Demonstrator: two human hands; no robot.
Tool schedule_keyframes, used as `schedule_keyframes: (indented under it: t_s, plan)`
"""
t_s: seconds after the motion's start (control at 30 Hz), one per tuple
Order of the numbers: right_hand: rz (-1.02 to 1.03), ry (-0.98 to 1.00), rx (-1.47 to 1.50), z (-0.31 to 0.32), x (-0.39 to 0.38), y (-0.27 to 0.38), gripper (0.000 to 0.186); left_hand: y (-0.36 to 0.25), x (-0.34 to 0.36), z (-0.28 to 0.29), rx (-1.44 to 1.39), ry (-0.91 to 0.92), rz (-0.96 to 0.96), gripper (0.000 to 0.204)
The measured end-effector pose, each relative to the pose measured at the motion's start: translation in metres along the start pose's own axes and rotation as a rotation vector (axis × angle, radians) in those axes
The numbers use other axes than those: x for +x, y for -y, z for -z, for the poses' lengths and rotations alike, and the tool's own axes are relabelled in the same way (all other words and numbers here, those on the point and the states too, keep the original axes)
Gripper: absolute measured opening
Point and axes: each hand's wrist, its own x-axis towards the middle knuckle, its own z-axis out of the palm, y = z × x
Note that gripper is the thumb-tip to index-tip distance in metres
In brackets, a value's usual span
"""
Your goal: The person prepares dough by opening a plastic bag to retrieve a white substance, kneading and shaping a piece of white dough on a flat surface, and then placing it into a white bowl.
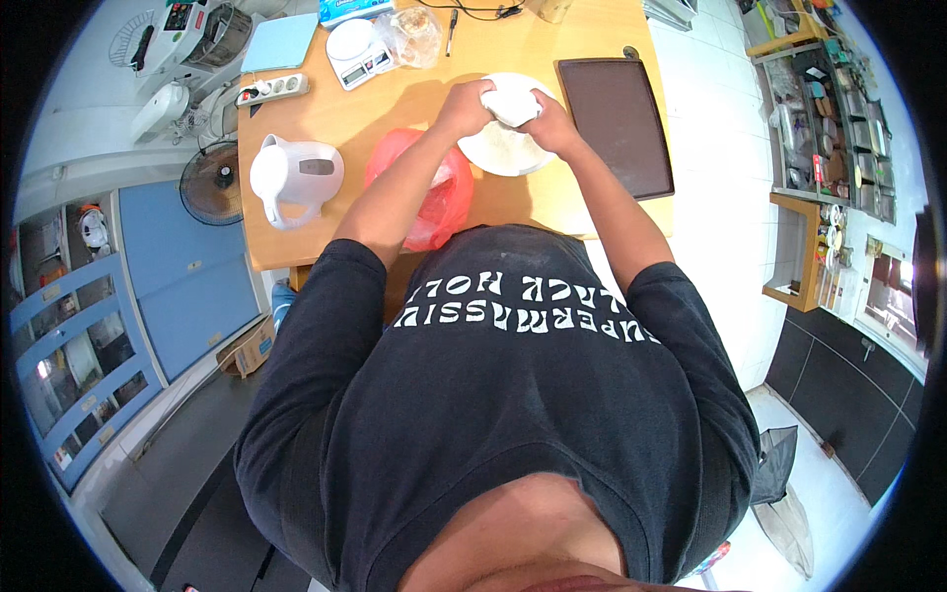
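Observation:
Above a wide white plate (480, 151) on the wooden table, both my hands grip a white rounded piece (513, 102); whether it is dough or a small bowl I cannot tell. My left hand (467, 109) is closed on its left side, my right hand (550, 123) on its right side. Something pale and off-white (508, 148) covers the middle of the plate. Under my left forearm lies a crumpled red plastic bag (442, 212), partly hidden by the arm.
A dark brown tray (617, 128) lies right of the plate. White kettle (296, 178) and power strip (273, 90) stand at the left. Farther back are a kitchen scale (355, 51), a clear plastic bag (409, 37) and a dark pen-like stick (452, 32). A fan (212, 183) stands beyond the left edge.

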Motion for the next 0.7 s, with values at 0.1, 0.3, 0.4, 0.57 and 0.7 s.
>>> schedule_keyframes:
  t_s: [0.1,0.3,0.4,0.57,0.7]
  plan:
    - [0.035,-0.112,0.01,-0.002,-0.002,-0.003,0.047,-0.001,-0.003,0.005,-0.11,0.039,0.014,0.034]
    - [0.045,-0.124,-0.02,0.008,-0.007,0.019,0.041,-0.011,-0.004,0.008,-0.076,-0.068,-0.004,0.033]
    - [0.035,-0.155,-0.079,0.019,-0.014,0.034,0.039,-0.017,-0.009,0.009,-0.073,-0.089,-0.05,0.032]
    - [0.076,-0.164,-0.131,0.025,-0.01,0.038,0.035,-0.023,-0.012,0.006,-0.093,-0.154,-0.119,0.028]
    - [0.081,-0.137,-0.129,0.018,-0.028,0.031,0.035,-0.03,-0.012,0.007,-0.043,-0.085,-0.107,0.03]
